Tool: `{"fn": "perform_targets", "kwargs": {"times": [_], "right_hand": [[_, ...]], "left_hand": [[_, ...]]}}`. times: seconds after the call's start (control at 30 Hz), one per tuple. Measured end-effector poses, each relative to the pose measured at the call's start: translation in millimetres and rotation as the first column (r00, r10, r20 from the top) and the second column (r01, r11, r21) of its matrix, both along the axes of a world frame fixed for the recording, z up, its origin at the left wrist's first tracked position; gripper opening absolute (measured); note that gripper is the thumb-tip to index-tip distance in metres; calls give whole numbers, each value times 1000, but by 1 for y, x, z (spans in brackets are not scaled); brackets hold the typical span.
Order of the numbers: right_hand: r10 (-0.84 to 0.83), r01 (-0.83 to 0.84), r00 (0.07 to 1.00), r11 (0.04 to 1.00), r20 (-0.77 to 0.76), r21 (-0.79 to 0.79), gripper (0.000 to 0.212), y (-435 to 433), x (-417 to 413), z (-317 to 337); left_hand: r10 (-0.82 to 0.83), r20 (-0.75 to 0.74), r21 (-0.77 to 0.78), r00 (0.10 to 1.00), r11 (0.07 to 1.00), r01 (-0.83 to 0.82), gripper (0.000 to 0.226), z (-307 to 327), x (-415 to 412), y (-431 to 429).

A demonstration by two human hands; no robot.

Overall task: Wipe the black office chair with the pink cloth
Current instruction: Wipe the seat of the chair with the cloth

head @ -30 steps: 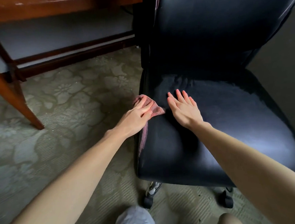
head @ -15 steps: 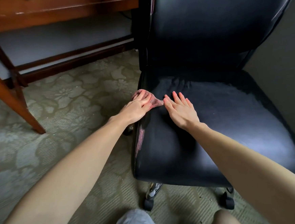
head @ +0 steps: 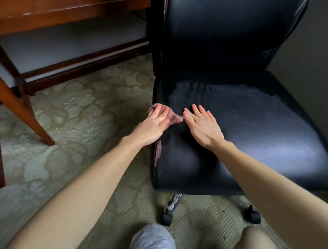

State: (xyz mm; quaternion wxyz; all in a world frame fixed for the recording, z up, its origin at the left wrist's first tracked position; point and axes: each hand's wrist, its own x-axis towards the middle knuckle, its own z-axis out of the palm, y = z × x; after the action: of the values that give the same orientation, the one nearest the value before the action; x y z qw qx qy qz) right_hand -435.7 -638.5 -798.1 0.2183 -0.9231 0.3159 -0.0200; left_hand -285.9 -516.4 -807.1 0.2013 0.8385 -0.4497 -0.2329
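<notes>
seat edge (head: 159, 175) under pink cloth (head: 174, 118)

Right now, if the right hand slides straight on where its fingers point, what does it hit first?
Right hand crosses bare seat, then likely meets the backrest base. Cloth lies left of that line.

No legible text or labels

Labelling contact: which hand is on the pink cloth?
The left hand, fingers pressing the pink cloth at the left edge of the chair. The right hand lies flat on the bare seat beside it.
</notes>
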Motion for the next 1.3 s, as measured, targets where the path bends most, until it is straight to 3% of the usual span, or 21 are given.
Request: {"fn": "perform_targets", "kwargs": {"times": [0.2, 0.47, 0.8, 1.07, 1.3], "right_hand": [[-9, 8, 1000, 999, -20, -32, 62, 4, 2, -2], [-17, 16, 1000, 999, -18, -33, 62, 7, 1, -4], [-57, 56, 998, 996, -9, -64, 70, 25, -1, -6], [-103, 103, 995, 994, -9, -42, 77, 29, 10, -9], [-84, 84, 996, 996, -17, -41, 72, 27, 3, -9]], "left_hand": [[4, -15, 10, 1000, 1000, -3, 50, 1, 10, -9], [-43, -85, -132, 995, 991, 31, 47, -13, -52, 76], [27, 23, 20, 999, 999, -28, 49, 6, -7, -1], [22, -151, -190, 988, 980, -51, 45, -17, -21, 55], [-75, -46, -254, 996, 965, 61, 48, -39, -68, 109]]}}
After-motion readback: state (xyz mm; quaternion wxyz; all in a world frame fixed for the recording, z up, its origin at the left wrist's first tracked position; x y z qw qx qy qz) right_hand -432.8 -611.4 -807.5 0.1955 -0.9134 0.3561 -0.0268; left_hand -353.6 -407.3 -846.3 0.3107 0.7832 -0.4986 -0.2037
